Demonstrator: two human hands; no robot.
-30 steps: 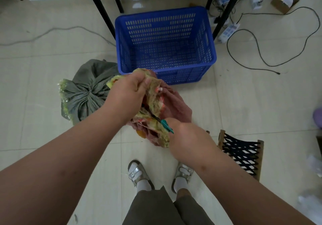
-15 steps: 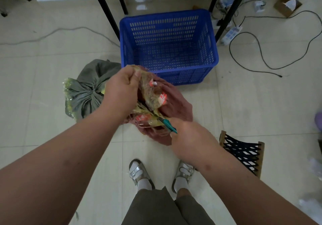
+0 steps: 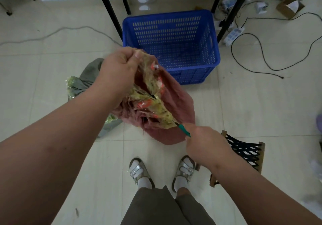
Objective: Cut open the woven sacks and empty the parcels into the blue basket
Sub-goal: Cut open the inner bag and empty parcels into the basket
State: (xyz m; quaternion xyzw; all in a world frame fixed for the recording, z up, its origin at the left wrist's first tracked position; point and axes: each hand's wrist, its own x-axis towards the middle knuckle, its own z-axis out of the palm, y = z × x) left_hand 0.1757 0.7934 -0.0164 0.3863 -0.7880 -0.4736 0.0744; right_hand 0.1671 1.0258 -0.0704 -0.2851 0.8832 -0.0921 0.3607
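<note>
A reddish-brown woven sack (image 3: 176, 101) stands on the floor in front of my feet, its gathered neck wrapped in yellowish tape with red marks. My left hand (image 3: 118, 73) grips the top of that neck and holds it up. My right hand (image 3: 203, 143) is closed around a teal-handled cutter (image 3: 183, 129), whose tip is at the lower end of the taped neck; the blade is hidden in the wrap. Behind the sack sits the blue basket (image 3: 171, 15), with nothing visible in it. A second, grey-green sack (image 3: 85, 83), tied shut, lies to the left, partly hidden by my left arm.
Black table legs (image 3: 108, 10) stand on both sides of the basket. Cables and a power strip (image 3: 233, 34) lie on the tiles at the right. A wooden frame with black netting (image 3: 245, 151) sits by my right foot. A cardboard box (image 3: 289, 7) is at the far right.
My left hand has lifted the sack's neck higher and stretched it. My right hand with the cutter has pulled back and down toward me along the taped wrap.
</note>
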